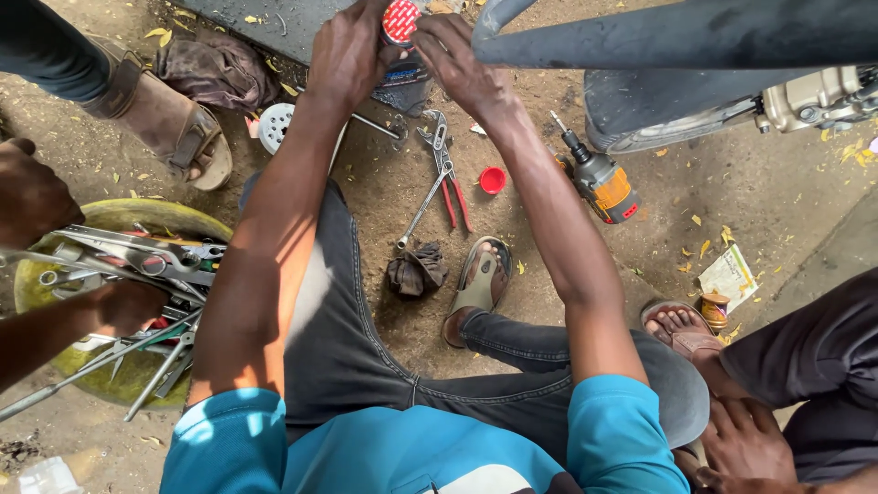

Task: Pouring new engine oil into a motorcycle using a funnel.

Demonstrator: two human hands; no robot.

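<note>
Red round reflector [401, 20] at top centre of frame, against dark vehicle part; left hand [346, 50] and right hand [455, 57] both with fingers closed round its rim; best kept square, pressure even; pliers [450, 178] on ground below.

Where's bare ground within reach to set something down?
Free: the dirt between the power drill, sandalled foot and paper packet. Crowded: around the pliers, spanner, red cap and rag; the tool basin is full.

Both arms stretch forward, left hand [346, 50] and right hand [457, 59] curled together.
</note>
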